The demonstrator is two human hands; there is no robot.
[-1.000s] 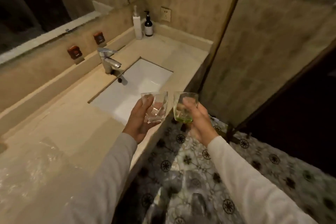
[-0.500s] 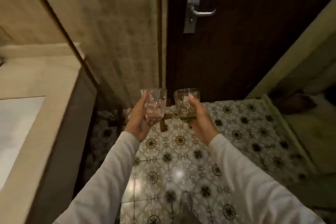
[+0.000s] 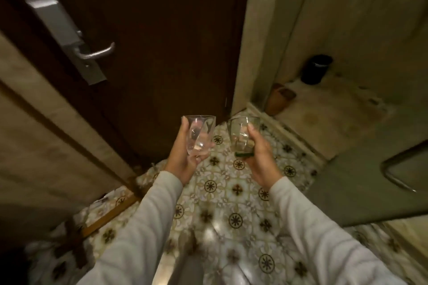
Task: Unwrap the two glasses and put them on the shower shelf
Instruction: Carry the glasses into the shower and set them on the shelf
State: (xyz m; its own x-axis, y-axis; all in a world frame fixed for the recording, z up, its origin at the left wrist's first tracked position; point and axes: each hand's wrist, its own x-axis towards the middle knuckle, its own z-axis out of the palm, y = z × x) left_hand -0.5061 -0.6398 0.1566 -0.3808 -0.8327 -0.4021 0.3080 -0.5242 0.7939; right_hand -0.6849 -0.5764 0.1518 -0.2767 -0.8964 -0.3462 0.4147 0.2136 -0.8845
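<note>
My left hand grips a clear glass, bare of wrapping and held upright above the patterned floor. A second glass with a green base is held upright in my right hand, a short gap to the right of the first. Both arms wear pale long sleeves. No shower shelf shows in this frame.
A dark wooden door with a metal lever handle stands straight ahead. Right of it a raised beige shower floor holds a black cup and a brown item. A glass panel with a metal handle is at the right.
My view has swung right, from the sink counter past the door toward the shower area. Both hands still hold their glasses, now a little farther apart.
</note>
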